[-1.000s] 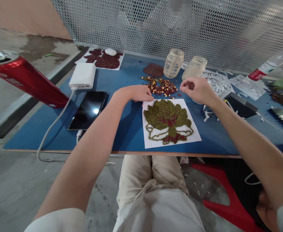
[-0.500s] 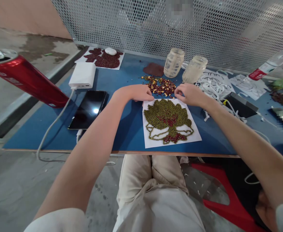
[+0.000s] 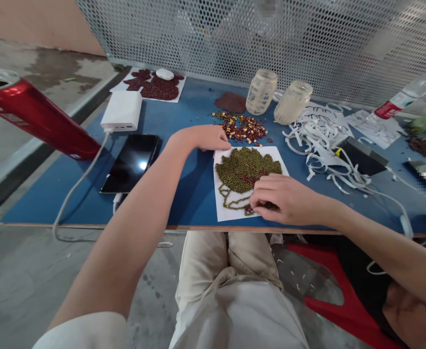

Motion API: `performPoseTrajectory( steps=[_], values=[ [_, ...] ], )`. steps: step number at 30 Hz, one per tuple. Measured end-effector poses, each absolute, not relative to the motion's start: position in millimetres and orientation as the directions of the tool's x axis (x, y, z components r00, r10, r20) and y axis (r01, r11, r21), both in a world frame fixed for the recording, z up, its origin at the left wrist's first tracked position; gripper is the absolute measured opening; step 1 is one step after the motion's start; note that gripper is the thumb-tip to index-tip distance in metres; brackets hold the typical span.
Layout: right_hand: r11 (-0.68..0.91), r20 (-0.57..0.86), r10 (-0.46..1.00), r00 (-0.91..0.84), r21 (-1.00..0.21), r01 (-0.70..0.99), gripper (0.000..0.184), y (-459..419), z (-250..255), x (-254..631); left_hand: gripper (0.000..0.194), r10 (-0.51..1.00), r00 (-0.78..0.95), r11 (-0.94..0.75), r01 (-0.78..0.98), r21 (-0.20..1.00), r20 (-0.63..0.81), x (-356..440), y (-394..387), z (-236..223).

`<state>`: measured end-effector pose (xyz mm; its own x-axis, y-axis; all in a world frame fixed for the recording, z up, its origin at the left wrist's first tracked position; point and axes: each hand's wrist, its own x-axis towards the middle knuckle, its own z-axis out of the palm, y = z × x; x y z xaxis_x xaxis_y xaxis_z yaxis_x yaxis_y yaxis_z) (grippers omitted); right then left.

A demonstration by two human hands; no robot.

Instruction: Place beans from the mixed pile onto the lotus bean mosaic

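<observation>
A white sheet (image 3: 220, 209) carries a picture made of green and red beans (image 3: 242, 169) near the front edge of the blue table (image 3: 191, 194). My left hand (image 3: 206, 137) rests on the table at the sheet's far left corner, fingers curled against the paper. My right hand (image 3: 281, 198) lies over the picture's lower right part, fingers drawn together in a pinch at the red beans there; what they hold is hidden. A loose pile of mixed beans (image 3: 242, 129) lies just beyond the sheet.
Two glass jars (image 3: 260, 92) (image 3: 292, 102) stand behind the pile. A phone (image 3: 131, 156), a white power bank (image 3: 122, 110) with a cable and a red can (image 3: 34, 116) are at the left. Paper strips (image 3: 318, 135), a black box (image 3: 360, 157) and a bottle (image 3: 409, 97) are at the right.
My right hand moved from the bean pile, back toward me, down onto the lower part of the bean picture. My left hand stayed at the sheet's corner.
</observation>
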<state>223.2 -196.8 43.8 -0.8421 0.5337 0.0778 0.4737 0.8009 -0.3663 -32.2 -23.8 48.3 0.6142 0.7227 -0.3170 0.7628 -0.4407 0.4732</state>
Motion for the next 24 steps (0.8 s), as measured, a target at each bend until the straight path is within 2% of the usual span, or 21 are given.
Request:
performPoseTrajectory(
  steps=[3,5,11,16,19,24],
  values=[
    [0.821,0.076,0.52,-0.851,-0.319,0.474,0.018,-197.7,33.9,224.9,0.028,0.723,0.616,-0.443,0.761,0.475,-0.314,-32.8,-24.0,48.8],
    [0.813,0.065,0.526,-0.848,-0.33,0.479,0.017,-195.9,33.9,226.2,0.027,0.724,0.613,-0.44,0.764,0.472,-0.317,-32.9,-24.7,49.5],
    [0.669,-0.009,0.602,-0.798,-0.54,0.51,0.012,-194.0,46.4,225.6,0.028,0.725,0.612,-0.436,0.764,0.477,-0.317,-32.0,-25.3,50.4],
    [0.479,-0.082,0.744,-0.664,-0.627,0.615,0.015,-195.2,42.1,219.1,0.027,0.725,0.61,-0.429,0.763,0.484,-0.319,-33.2,-24.2,49.1],
    [0.436,-0.124,0.766,-0.63,-0.62,0.652,0.016,-194.8,38.0,215.0,0.029,0.724,0.613,-0.43,0.76,0.488,-0.317,-33.8,-23.9,48.5],
    [0.472,-0.107,0.754,-0.648,-0.598,0.648,0.018,-193.7,38.6,213.2,0.029,0.725,0.612,-0.433,0.761,0.483,-0.316,-32.9,-24.1,48.9]
  ],
)
